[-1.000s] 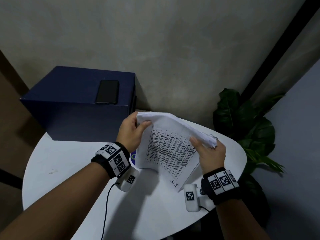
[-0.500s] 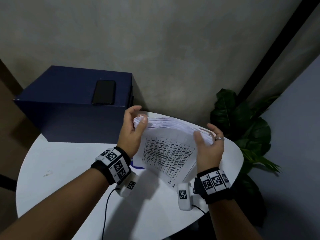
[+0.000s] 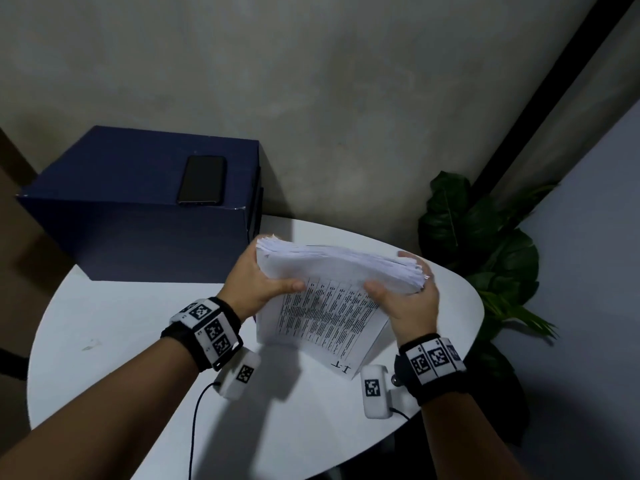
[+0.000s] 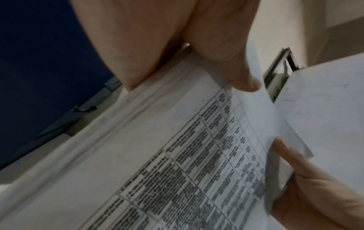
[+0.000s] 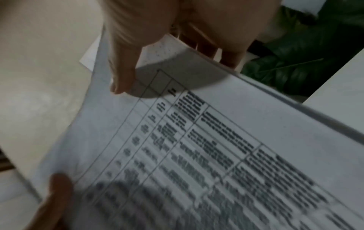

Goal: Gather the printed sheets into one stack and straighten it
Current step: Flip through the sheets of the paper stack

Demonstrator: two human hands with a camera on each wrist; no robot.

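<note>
**Two hands on one thick stack of paper**

Both of my hands are clamped on the thick stack of white printed sheets (image 3: 332, 289), holding it up over the round white bench (image 3: 138, 341), tilted so the printed table on the front page faces me. From the head view I can't tell whether its lower corner touches the bench.

My left hand (image 3: 256, 282) has the left end: thumb curled onto the front page, fingers hidden behind the stack. In the left wrist view that thumb (image 4: 236, 65) presses down right by the top of the printed grid (image 4: 197, 171).

My right hand (image 3: 412, 303) grips the right end the same way, thumb on the front, fingers wrapped round the back. The right wrist view shows the thumb (image 5: 124, 74) on the page and the fingers behind the edge. So both grips are closed on the paper.

The top edge of the stack looks ragged in the head view, sheets fanned slightly and not flush.

Other stuff: a dark blue cardboard box (image 3: 138, 216) sits at the back left of the bench with a black phone (image 3: 202, 180) lying flat on top. A dark green leafy plant (image 3: 485, 244) stands past the right side.
</note>
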